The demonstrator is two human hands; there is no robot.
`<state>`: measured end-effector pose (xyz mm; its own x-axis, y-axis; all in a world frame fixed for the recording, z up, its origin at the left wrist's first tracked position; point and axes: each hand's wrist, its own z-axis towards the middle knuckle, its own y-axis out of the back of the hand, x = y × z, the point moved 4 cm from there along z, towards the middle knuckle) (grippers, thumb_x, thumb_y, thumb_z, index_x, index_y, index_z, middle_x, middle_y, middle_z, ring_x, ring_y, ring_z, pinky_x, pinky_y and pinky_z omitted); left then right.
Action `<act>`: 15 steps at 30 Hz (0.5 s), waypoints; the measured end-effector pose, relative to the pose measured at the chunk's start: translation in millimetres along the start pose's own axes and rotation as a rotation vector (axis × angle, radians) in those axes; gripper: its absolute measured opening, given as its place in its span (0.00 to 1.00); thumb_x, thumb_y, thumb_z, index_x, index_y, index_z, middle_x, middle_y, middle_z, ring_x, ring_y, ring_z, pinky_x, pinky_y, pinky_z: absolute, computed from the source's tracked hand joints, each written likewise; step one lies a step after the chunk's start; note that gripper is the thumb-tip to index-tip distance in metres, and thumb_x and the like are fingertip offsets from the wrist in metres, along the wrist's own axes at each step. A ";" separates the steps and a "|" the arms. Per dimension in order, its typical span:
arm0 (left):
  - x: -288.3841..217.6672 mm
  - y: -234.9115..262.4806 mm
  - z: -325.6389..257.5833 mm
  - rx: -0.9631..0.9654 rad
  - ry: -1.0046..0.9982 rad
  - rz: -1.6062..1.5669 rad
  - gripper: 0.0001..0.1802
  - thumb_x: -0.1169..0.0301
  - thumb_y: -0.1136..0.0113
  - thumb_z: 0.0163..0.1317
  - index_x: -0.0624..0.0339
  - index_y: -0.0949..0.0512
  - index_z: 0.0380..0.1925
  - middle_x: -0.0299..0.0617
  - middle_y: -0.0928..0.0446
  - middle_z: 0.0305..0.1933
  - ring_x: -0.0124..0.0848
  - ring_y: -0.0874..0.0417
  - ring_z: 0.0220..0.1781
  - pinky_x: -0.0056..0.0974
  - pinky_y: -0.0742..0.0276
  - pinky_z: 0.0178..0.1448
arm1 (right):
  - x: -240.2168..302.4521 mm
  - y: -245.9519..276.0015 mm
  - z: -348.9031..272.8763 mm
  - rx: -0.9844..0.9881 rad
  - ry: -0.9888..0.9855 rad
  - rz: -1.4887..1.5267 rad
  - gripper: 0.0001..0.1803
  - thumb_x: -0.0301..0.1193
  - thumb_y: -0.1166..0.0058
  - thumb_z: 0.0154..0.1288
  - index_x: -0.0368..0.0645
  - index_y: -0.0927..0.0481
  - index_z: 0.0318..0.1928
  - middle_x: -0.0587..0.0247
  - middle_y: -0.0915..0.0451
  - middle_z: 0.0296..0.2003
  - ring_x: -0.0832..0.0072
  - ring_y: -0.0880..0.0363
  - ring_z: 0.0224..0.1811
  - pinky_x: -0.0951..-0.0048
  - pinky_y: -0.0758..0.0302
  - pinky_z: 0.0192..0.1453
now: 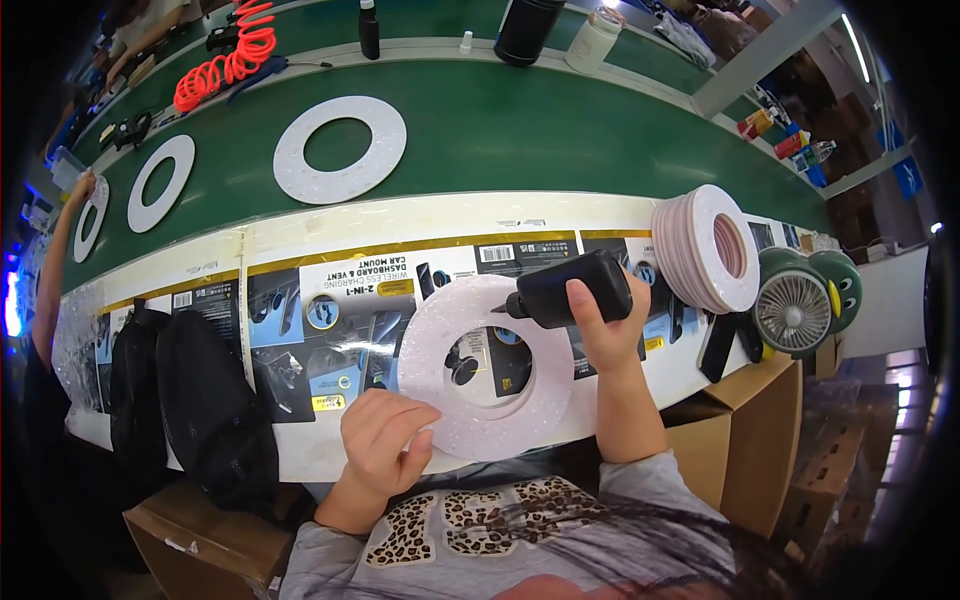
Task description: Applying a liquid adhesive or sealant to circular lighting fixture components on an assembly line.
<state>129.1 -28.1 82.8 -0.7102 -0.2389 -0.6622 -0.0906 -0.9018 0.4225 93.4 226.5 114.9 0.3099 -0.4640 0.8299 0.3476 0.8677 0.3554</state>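
Note:
A pale, speckled flat ring (425,350) lies in front of me on the worktop, and a second edge inside its hole suggests more than one layer. The near left part of its rim is pinched between the thumb and fingers of my left hand (383,443). My right hand (615,325) is wrapped round a black squeeze bottle (572,290), tilted with its narrow nozzle pointing left, over the far right part of the ring. Whether the tip touches the surface I cannot tell. To the right stands a stack of similar rings (690,250), leaning on edge.
Beyond the printed worktop (470,232) runs a green belt (520,130) carrying a ring (292,165) and others further left. A co-worker's hand (84,187) touches the leftmost. Black bags (210,400) lie at left; a green fan (795,310) and cardboard box (750,430) are at right.

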 end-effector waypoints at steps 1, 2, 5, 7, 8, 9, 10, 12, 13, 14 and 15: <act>0.4 -0.2 0.0 0.001 0.006 0.004 0.07 0.71 0.41 0.54 0.64 0.21 0.28 0.44 0.22 0.26 0.40 0.23 0.24 0.39 0.30 0.29 | -1.4 0.5 -0.5 -0.002 -0.003 -0.001 0.12 0.32 0.41 0.59 0.33 0.23 0.30 0.65 0.23 0.24 0.82 0.29 0.26 0.81 0.33 0.31; 0.1 0.1 0.5 0.004 0.007 0.003 0.07 0.71 0.41 0.54 0.64 0.21 0.28 0.44 0.22 0.26 0.40 0.23 0.24 0.39 0.30 0.29 | -1.6 0.9 -0.8 0.006 0.011 -0.009 0.12 0.32 0.41 0.59 0.33 0.23 0.30 0.65 0.23 0.24 0.82 0.29 0.25 0.80 0.32 0.31; 0.1 0.1 1.7 0.011 0.006 0.005 0.07 0.71 0.42 0.54 0.64 0.21 0.28 0.44 0.22 0.26 0.40 0.23 0.24 0.39 0.30 0.29 | -0.4 0.1 0.9 0.014 0.048 -0.007 0.11 0.31 0.40 0.58 0.33 0.22 0.30 0.62 0.22 0.23 0.78 0.27 0.23 0.79 0.32 0.28; 1.0 -0.6 1.8 0.013 0.011 0.004 0.07 0.71 0.42 0.53 0.64 0.21 0.28 0.44 0.22 0.26 0.40 0.23 0.24 0.39 0.30 0.29 | -0.5 -0.6 1.1 0.013 0.072 0.001 0.09 0.29 0.39 0.56 0.34 0.21 0.30 0.60 0.22 0.22 0.73 0.25 0.21 0.77 0.31 0.26; 0.8 0.3 1.5 0.009 0.008 0.005 0.07 0.71 0.42 0.54 0.64 0.21 0.28 0.44 0.22 0.26 0.39 0.23 0.24 0.39 0.30 0.29 | -1.0 -1.5 1.3 0.015 0.075 0.004 0.09 0.29 0.39 0.57 0.34 0.21 0.30 0.60 0.22 0.22 0.73 0.25 0.21 0.77 0.31 0.26; 0.7 0.5 1.4 0.009 0.008 0.006 0.07 0.71 0.42 0.54 0.64 0.21 0.28 0.44 0.22 0.26 0.39 0.23 0.24 0.39 0.30 0.29 | -1.1 -2.0 1.4 0.016 0.078 0.006 0.09 0.29 0.40 0.57 0.34 0.21 0.30 0.60 0.22 0.22 0.73 0.25 0.21 0.77 0.31 0.26; 0.5 0.9 1.5 0.003 0.008 0.007 0.07 0.71 0.42 0.54 0.64 0.21 0.28 0.44 0.22 0.26 0.39 0.23 0.24 0.39 0.30 0.29 | -1.0 -2.1 1.6 0.016 0.078 0.008 0.09 0.29 0.40 0.57 0.34 0.21 0.30 0.60 0.22 0.22 0.73 0.25 0.21 0.77 0.31 0.26; 0.4 1.2 0.8 -0.004 0.009 0.009 0.07 0.71 0.42 0.54 0.64 0.21 0.28 0.44 0.22 0.26 0.39 0.23 0.24 0.39 0.30 0.29 | -0.2 -2.6 1.8 0.021 0.083 0.005 0.09 0.29 0.40 0.58 0.34 0.20 0.31 0.60 0.22 0.22 0.73 0.25 0.21 0.77 0.31 0.26; 0.5 1.4 0.6 -0.008 0.010 0.008 0.07 0.70 0.42 0.55 0.64 0.21 0.28 0.44 0.22 0.26 0.39 0.23 0.24 0.39 0.30 0.29 | 0.3 -2.9 2.1 0.021 0.083 0.006 0.09 0.29 0.40 0.58 0.34 0.20 0.31 0.60 0.22 0.22 0.73 0.25 0.21 0.77 0.31 0.26; 0.7 1.2 0.2 -0.012 0.010 0.006 0.07 0.70 0.43 0.55 0.64 0.21 0.28 0.44 0.22 0.26 0.39 0.23 0.24 0.39 0.30 0.29 | 0.1 -3.3 2.0 0.024 0.076 0.009 0.09 0.29 0.40 0.58 0.34 0.20 0.31 0.60 0.22 0.22 0.73 0.25 0.21 0.77 0.31 0.26; 0.7 1.0 0.0 -0.012 0.011 0.006 0.07 0.70 0.43 0.55 0.64 0.21 0.28 0.44 0.22 0.26 0.39 0.23 0.24 0.39 0.30 0.29 | -0.2 -3.7 2.0 0.027 0.069 0.012 0.09 0.30 0.40 0.58 0.34 0.20 0.31 0.60 0.22 0.22 0.73 0.25 0.21 0.77 0.31 0.26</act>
<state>128.5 -29.1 82.8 -0.7032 -0.2480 -0.6664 -0.0781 -0.9046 0.4191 90.3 223.7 114.3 0.3750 -0.4635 0.8028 0.3193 0.8776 0.3576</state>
